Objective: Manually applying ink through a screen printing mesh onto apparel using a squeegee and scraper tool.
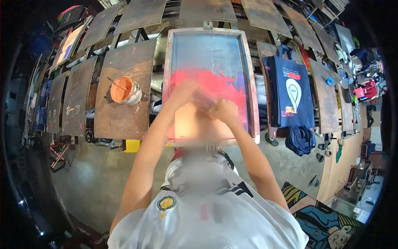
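The right hand is closed round one blurred tool; whether the left hand grips it too, I cannot tell. Beneath both lies one frame; left of the grip, one bucket.

- A long row of flat, brown, stained wooden boards runs left to right, with a second row of boards on the far side.
- On the left board stands a white tub of orange paint, a stick leaning in it.
- At the centre lies a wooden-framed printing screen smeared with red ink; whatever supports it is hidden beneath.
- On the right board lie dark blue tote bags, part of them drooping over the near edge.
- On the next board right sits a small blue object, too small to identify.
- Below, a grey concrete floor carries scattered footwear.
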Tool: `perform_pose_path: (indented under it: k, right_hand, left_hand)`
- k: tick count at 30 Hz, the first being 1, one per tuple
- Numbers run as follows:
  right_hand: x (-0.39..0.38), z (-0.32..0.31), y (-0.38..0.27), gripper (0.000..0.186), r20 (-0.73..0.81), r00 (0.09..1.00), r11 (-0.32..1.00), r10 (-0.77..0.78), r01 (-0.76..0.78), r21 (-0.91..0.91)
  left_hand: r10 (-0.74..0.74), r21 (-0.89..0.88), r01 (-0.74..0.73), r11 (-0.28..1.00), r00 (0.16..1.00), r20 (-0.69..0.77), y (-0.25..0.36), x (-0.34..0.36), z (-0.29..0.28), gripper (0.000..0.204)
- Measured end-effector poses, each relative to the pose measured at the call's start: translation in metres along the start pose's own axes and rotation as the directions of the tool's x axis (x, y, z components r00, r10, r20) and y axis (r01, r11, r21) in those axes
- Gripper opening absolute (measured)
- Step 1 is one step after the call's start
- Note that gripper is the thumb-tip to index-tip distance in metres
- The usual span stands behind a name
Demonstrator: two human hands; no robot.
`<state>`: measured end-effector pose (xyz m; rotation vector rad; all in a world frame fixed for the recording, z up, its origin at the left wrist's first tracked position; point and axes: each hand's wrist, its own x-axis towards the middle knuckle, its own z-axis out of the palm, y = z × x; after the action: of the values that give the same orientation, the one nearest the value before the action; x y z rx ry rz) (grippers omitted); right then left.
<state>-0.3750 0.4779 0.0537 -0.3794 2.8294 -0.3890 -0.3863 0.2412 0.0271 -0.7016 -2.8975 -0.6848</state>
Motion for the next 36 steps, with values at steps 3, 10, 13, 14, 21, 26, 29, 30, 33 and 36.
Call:
perform_pose_path:
  k: [3, 10, 13, 14, 21, 26, 29, 30, 33, 36]
  right_hand:
    - [0.005, 0.008, -0.027, 0.047, 0.017, 0.999, 0.999, -0.044, 0.044, 0.030]
    - [0.018, 0.007, -0.022, 0.040, 0.046, 0.973, 0.973, -0.225, 0.222, 0.060]
    - [0.017, -0.018, 0.003, 0.042, 0.110, 0.975, 0.981, -0.195, 0.196, 0.002]
    - [0.016, -0.023, 0.014, 0.043, 0.131, 0.977, 0.984, -0.171, 0.177, -0.037]
    - [-0.028, -0.013, 0.065, 0.055, -0.011, 1.000, 0.999, 0.007, -0.006, 0.052]
    - [-0.040, 0.003, 0.044, 0.057, -0.073, 0.992, 0.994, 0.104, -0.101, 0.044]
    - [-0.039, 0.005, 0.014, 0.059, -0.047, 0.986, 0.987, 0.158, -0.156, 0.047]
    - [-0.039, 0.006, 0.003, 0.061, -0.026, 0.982, 0.980, 0.189, -0.187, 0.062]
    - [-0.030, 0.019, -0.025, 0.063, -0.037, 0.991, 0.989, 0.128, -0.125, 0.076]
    - [-0.009, 0.023, -0.053, 0.064, 0.021, 0.997, 0.996, 0.068, -0.069, 0.048]
  left_hand:
    - [-0.055, 0.029, 0.056, 0.998, 0.998, -0.025, -0.018, -0.028, -0.012, 0.047]
    - [-0.181, 0.054, 0.180, 0.982, 0.983, 0.028, -0.010, -0.041, -0.018, 0.050]
    - [-0.090, 0.078, 0.094, 0.992, 0.994, -0.055, -0.005, -0.019, 0.007, 0.050]
    - [-0.014, 0.085, 0.024, 0.996, 0.994, -0.113, 0.001, -0.011, 0.015, 0.050]
    - [0.024, -0.045, -0.018, 0.999, 0.990, 0.135, 0.055, 0.048, 0.013, 0.049]
    - [0.135, 0.004, -0.137, 0.991, 0.981, 0.138, 0.045, 0.046, 0.010, 0.058]
    - [0.139, -0.021, -0.138, 0.990, 0.979, 0.147, 0.026, 0.036, 0.004, 0.056]
    - [0.144, -0.026, -0.142, 0.989, 0.978, 0.148, 0.020, 0.032, 0.000, 0.056]
    - [0.126, 0.024, -0.132, 0.991, 0.977, 0.174, -0.010, 0.015, -0.012, 0.058]
    - [0.072, 0.013, -0.074, 0.997, 0.988, 0.136, -0.053, -0.016, -0.008, 0.058]
